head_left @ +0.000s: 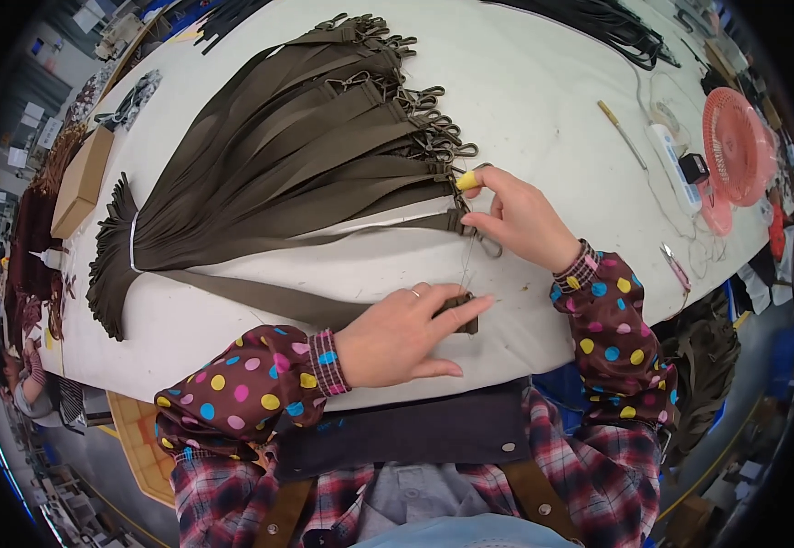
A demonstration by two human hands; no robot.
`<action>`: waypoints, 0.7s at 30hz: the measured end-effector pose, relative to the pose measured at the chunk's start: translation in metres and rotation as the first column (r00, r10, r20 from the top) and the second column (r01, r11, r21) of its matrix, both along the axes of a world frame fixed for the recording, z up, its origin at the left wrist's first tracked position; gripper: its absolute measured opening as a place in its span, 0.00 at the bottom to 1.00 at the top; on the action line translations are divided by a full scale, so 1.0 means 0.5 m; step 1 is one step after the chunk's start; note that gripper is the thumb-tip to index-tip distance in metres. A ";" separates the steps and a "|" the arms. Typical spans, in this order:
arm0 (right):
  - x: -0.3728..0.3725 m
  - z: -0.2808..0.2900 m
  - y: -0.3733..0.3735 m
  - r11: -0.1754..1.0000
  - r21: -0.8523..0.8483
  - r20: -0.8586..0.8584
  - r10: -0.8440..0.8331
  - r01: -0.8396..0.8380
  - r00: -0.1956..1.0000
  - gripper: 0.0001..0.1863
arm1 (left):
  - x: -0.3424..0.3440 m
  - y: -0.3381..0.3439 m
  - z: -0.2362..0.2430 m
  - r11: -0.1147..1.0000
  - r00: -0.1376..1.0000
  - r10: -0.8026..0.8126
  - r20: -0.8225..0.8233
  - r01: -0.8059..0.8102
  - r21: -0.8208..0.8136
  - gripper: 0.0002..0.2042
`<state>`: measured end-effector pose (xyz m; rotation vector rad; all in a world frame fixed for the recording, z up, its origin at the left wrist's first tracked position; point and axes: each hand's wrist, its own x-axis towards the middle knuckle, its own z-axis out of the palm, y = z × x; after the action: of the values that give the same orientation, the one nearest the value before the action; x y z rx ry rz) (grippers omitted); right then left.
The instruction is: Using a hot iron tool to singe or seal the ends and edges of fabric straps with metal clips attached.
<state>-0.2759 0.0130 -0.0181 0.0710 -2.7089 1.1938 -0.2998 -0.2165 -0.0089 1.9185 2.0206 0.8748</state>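
Note:
A fan of dark olive webbing straps [269, 183] lies on the white table, with metal snap hooks [438, 137] on the right-hand ends. My left hand [392, 338], wearing a ring, rests over the end of the nearest strap [260, 299], its fingers spread. That strap end shows partly beyond my fingertips. Above and to the right, my right hand [525, 224] is at the hook ends of the neighbouring straps. A yellow cover [466, 181] wraps its index fingertip. Thumb and index finger stand apart beside the hooks. Fine threads hang between the two hands.
A white tie [134, 242] binds the straps at left, near a cardboard box [83, 183]. On the right are a yellow-handled tool [621, 132], a white power strip [676, 169], a pink plastic basket [737, 146] and small thread snips [676, 267]. Black straps [598, 32] lie at the far edge.

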 end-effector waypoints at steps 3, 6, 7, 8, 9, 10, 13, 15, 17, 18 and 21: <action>0.031 -0.009 0.015 0.996 0.037 0.083 -0.080 0.077 0.993 0.19 | -0.005 0.000 -0.019 0.997 0.994 -0.056 0.091 0.061 -0.050 0.28; 0.054 -0.019 0.005 0.990 -0.109 0.196 -0.068 0.091 0.978 0.21 | -0.004 -0.002 -0.015 0.991 0.981 -0.016 0.194 0.041 -0.127 0.25; 0.060 -0.023 -0.002 0.966 -0.251 0.232 -0.007 0.067 0.973 0.23 | -0.004 -0.002 -0.018 0.993 0.982 -0.038 0.184 0.058 -0.104 0.22; 0.065 -0.029 -0.011 0.965 -0.253 0.232 -0.008 0.068 0.973 0.23 | -0.004 -0.002 -0.021 0.994 0.983 -0.059 0.171 0.074 -0.083 0.20; 0.067 -0.037 -0.022 0.989 -0.144 0.106 -0.011 0.026 0.994 0.24 | -0.005 0.000 -0.024 0.994 0.984 -0.061 0.170 0.076 -0.084 0.20; 0.067 -0.039 -0.030 1.000 -0.028 -0.022 0.000 -0.001 1.000 0.25 | -0.008 0.004 -0.027 0.995 0.982 -0.088 0.165 0.094 -0.028 0.18; 0.056 -0.032 -0.048 0.997 0.069 0.017 -0.029 0.028 0.999 0.22 | -0.021 0.014 -0.044 0.996 0.981 -0.092 0.173 0.088 0.033 0.16; 0.048 -0.032 -0.046 0.991 0.121 0.010 -0.060 0.058 0.998 0.20 | -0.035 0.030 -0.056 0.998 0.979 -0.052 0.199 0.043 0.050 0.16; 0.033 -0.026 -0.036 0.920 0.387 -0.168 0.003 0.063 0.986 0.20 | -0.057 0.049 -0.064 0.994 0.989 -0.032 0.145 0.016 0.107 0.16; 0.028 -0.023 -0.028 0.918 0.391 -0.172 0.001 0.067 0.985 0.20 | -0.067 0.057 -0.066 0.987 0.995 -0.004 0.096 -0.012 0.163 0.16; 0.016 -0.008 0.002 0.907 0.393 -0.008 0.167 -0.150 0.986 0.18 | -0.076 0.055 -0.061 0.995 0.997 0.035 0.075 -0.042 0.094 0.17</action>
<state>-0.2678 0.0141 -0.0220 0.3718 -2.9066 0.6536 -0.3378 -0.1889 -0.0394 1.8716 2.0140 1.0538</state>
